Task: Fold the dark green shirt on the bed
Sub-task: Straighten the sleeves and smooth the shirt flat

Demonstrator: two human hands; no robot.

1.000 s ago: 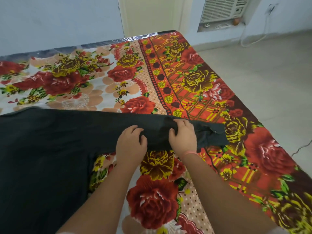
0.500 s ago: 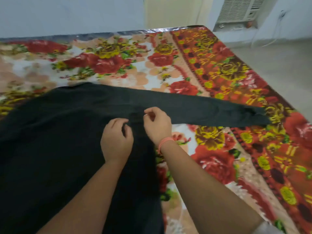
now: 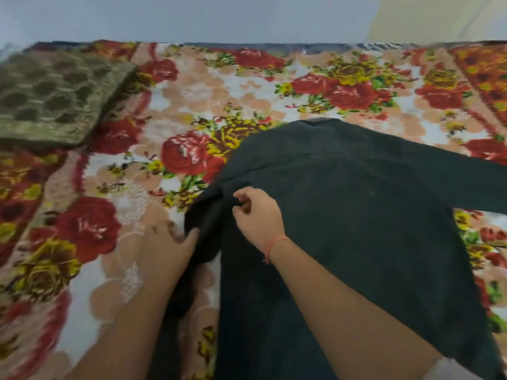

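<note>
Shirt: the dark green shirt (image 3: 356,215) lies spread on the bed (image 3: 247,86), collar towards the wall.
Left hand (image 3: 170,242): thumb against the bunched sleeve (image 3: 204,215); too blurred to tell if it grips.
Right hand (image 3: 258,212): fingers curled over the shoulder; can't tell if they pinch cloth.
Far left: an olive pillow (image 3: 55,97).

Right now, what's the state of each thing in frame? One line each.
dark green shirt: spread on the bed, unfolded; one sleeve stretched out, the other bunched.
left hand: at the bunched sleeve, thumb touching it; grip blurred.
right hand: on the shirt, fingers curled; pinch unclear.
bed: covered by a floral sheet.
olive patterned cloth: lying far left, apart from the shirt.
</note>
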